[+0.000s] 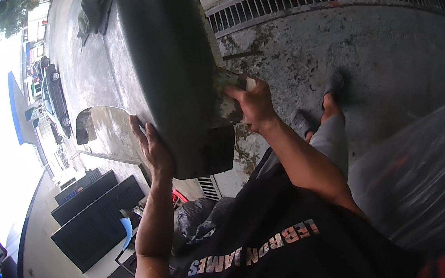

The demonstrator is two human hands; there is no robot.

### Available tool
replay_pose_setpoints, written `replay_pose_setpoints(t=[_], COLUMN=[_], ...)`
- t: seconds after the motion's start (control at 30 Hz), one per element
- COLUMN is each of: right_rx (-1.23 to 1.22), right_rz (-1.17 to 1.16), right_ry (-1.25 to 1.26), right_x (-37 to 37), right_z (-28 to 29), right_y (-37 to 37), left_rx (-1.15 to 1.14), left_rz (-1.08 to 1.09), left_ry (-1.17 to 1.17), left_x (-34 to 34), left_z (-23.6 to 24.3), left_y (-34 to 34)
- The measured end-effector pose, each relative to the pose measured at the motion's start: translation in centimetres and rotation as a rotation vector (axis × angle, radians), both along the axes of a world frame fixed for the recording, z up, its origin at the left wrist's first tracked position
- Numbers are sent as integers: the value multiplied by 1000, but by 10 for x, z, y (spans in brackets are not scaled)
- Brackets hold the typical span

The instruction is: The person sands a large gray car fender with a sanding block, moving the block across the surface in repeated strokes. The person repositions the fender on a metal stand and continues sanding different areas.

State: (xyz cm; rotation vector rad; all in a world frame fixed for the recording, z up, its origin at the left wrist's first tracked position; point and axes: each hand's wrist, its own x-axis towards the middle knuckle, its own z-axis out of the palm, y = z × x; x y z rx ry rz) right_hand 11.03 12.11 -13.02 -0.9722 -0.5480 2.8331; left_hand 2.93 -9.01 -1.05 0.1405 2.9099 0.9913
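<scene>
A large grey car body panel with a curved, dull, patchy surface stretches away in front of me. My left hand lies on its near left part beside a rounded cut-out, fingers stretched over the surface. Farther right, my right hand is closed around the panel's worn edge, where paint is chipped and stained. Something pale shows by its fingers, too small to name. A dark grey-green cloth is draped over the panel's far left side. The underside of the panel is hidden.
Dark flat panels stand at lower left, near black plastic bags. A drain grate crosses the stained concrete floor. Clear plastic sheeting covers something at right. A parked dark car is at far left.
</scene>
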Motion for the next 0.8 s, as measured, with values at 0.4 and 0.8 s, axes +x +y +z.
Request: replay_pose_setpoints(t=[0.4, 0.8], right_rx=[182, 181], right_rz=[128, 145], right_ry=[19, 56], right_x=[52, -23], right_z=[-15, 17], right_y=[0, 24], left_rx=[-97, -157], left_rz=[-18, -44], left_ry=[17, 21], left_x=[-3, -4], left_z=[6, 7], left_y=[2, 0])
